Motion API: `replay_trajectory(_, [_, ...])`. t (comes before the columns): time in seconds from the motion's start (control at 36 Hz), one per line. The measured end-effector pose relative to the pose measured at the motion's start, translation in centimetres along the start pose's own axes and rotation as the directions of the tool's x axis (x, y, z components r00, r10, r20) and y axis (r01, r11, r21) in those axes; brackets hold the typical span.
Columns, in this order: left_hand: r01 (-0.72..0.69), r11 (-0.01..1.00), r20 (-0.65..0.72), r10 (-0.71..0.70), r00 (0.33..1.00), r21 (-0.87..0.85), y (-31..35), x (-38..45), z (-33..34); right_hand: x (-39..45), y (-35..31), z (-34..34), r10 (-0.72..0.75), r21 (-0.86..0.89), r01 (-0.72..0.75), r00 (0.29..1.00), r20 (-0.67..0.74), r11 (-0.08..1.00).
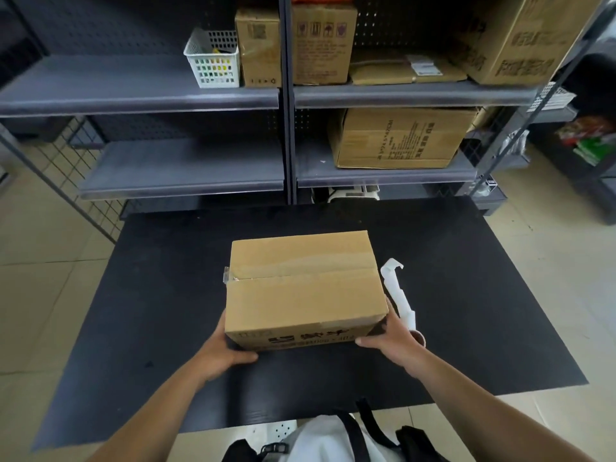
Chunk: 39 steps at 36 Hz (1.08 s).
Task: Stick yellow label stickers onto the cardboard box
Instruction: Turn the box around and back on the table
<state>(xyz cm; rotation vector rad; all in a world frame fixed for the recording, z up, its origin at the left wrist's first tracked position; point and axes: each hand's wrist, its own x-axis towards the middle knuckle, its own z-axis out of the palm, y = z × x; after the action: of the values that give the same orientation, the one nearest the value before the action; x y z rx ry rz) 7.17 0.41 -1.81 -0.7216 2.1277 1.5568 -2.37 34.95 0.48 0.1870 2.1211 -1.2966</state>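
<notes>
While both hands press the near corners, the cardboard box (305, 288) sits at the middle of the black bench (166, 295), and it could slide and knock the white backing strip (398, 295) lying just beside it at 3 o'clock. The left hand (221, 353) cups the 7 o'clock corner, the right hand (388, 338) the 5 o'clock one; fingers closed against the cardboard. No yellow sticker shows.

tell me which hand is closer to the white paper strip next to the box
Right. The right hand grips the cardboard box's near right corner, beside the white paper strip. The left hand holds the near left corner, with the box between it and the strip.
</notes>
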Motion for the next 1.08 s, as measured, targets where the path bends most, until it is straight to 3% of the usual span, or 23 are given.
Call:
replay_trajectory(0.33, [-0.073, 0.949, -0.157, 0.026, 0.987, -0.305, 4.4, -0.5, -0.2, 0.8, -5.2, -0.6, -0.039, 0.126, 0.043, 0.999, -0.033, 0.991])
replay_trajectory(0.47, [0.035, 0.924, -0.191, -0.116, 0.975, -0.381, 6.4, -0.4, -0.6, 0.4, -6.9, 0.3, -0.007, 0.177, 0.025, 0.995, -0.100, 0.984])
replay_trajectory(0.67, [0.176, 0.902, -0.122, -0.241, 0.963, -0.394, 5.4, 0.0, -0.2, 1.2, -5.5, 1.9, 0.101, 0.218, -0.086, 0.993, -0.057, 0.972])
replay_trajectory(0.97, [0.267, 0.911, -0.101, -0.312, 0.945, -0.315, 6.7, 0.2, -0.2, 2.9, -5.0, 1.4, 0.223, 0.330, -0.207, 0.975, -0.011, 0.921])
replay_trajectory(1.03, [0.274, 0.910, -0.107, -0.320, 0.941, -0.311, 6.4, 0.3, -0.1, 3.1, -4.3, 0.6, 0.282, 0.428, -0.210, 0.953, -0.111, 0.879])
replay_trajectory(1.08, [0.279, 0.908, -0.114, -0.328, 0.938, -0.314, 6.3, 0.3, 0.0, 3.1, -2.7, -0.4, 0.339, 0.447, -0.160, 0.872, -0.354, 0.880])
